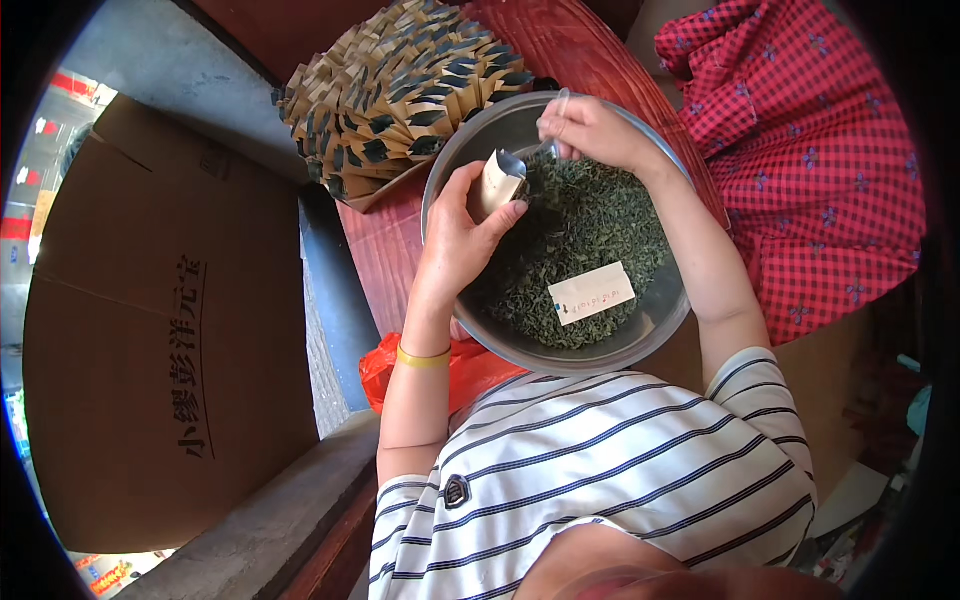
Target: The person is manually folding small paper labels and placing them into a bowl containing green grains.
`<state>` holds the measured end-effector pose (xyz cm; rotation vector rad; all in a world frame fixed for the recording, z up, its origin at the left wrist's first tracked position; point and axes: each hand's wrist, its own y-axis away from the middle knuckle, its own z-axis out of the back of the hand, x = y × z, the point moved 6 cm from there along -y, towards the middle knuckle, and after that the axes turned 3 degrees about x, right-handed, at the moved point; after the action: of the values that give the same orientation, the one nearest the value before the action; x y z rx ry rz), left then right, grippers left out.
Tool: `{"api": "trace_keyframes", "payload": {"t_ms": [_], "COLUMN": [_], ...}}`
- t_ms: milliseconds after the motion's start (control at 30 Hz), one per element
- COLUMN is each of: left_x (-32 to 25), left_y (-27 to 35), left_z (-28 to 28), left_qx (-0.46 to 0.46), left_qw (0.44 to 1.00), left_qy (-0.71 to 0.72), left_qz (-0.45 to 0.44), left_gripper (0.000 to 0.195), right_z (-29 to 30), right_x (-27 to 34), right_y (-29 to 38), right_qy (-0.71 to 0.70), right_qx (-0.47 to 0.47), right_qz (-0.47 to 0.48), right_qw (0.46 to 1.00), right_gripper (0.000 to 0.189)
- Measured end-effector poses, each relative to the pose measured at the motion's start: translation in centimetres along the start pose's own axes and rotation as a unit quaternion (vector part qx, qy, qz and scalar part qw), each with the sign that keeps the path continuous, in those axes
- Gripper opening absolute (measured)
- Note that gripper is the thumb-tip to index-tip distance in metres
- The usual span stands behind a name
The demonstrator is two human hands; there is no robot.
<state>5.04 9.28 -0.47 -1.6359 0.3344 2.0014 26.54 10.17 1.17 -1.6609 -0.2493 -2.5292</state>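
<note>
My left hand grips a small paper packet, its mouth gaping and tilted up towards the right. Close to that mouth, my right hand holds a small spoon, pinched by its upper part; what lies in the spoon's bowl is hard to make out. Both hands are above a wide metal basin containing crumbled dried green leaves. A flat paper packet with red writing rests on the leaves on the side nearer my body.
Many upright paper packets with dark ends crowd a cardboard tray beyond the basin, on a red wooden table. A red plastic bag lies near my left forearm. Red checked cloth is at right; a large cardboard box stands left.
</note>
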Motion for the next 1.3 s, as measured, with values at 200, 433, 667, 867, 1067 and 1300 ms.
{"api": "trace_keyframes", "payload": {"t_ms": [200, 433, 667, 867, 1067, 1300], "left_x": [-0.7, 0.2, -0.6, -0.8, -0.9, 0.2], "left_y": [-0.1, -0.2, -0.2, 0.1, -0.1, -0.3], "left_z": [0.0, 0.0, -0.1, 0.0, -0.4, -0.5], "left_qx": [0.015, 0.005, 0.011, 0.024, 0.031, 0.031], "left_qw": [0.998, 1.0, 0.998, 0.997, 0.997, 1.0], "left_qy": [-0.054, -0.014, -0.056, -0.067, -0.068, 0.001], "left_qz": [0.002, 0.006, -0.008, 0.028, 0.018, 0.0], "left_gripper": [0.061, 0.062, 0.058, 0.054, 0.054, 0.049], "right_z": [0.9, -2.1, -2.8, -2.2, -1.2, -7.3], "right_x": [3.1, 7.9, 9.3, 8.5, 3.4, -1.4], "right_y": [1.5, 3.7, 5.2, 4.5, 2.2, 0.5], "right_qy": [-0.02, 0.216, 0.311, 0.268, 0.34, 0.284], "right_qx": [-0.102, -0.182, -0.194, -0.209, -0.15, 0.091], "right_qz": [0.096, 0.314, 0.346, 0.324, 0.071, -0.018], "right_qw": [0.99, 0.906, 0.863, 0.883, 0.926, 0.954], "right_gripper": [0.026, 0.012, 0.01, 0.011, 0.015, 0.019]}}
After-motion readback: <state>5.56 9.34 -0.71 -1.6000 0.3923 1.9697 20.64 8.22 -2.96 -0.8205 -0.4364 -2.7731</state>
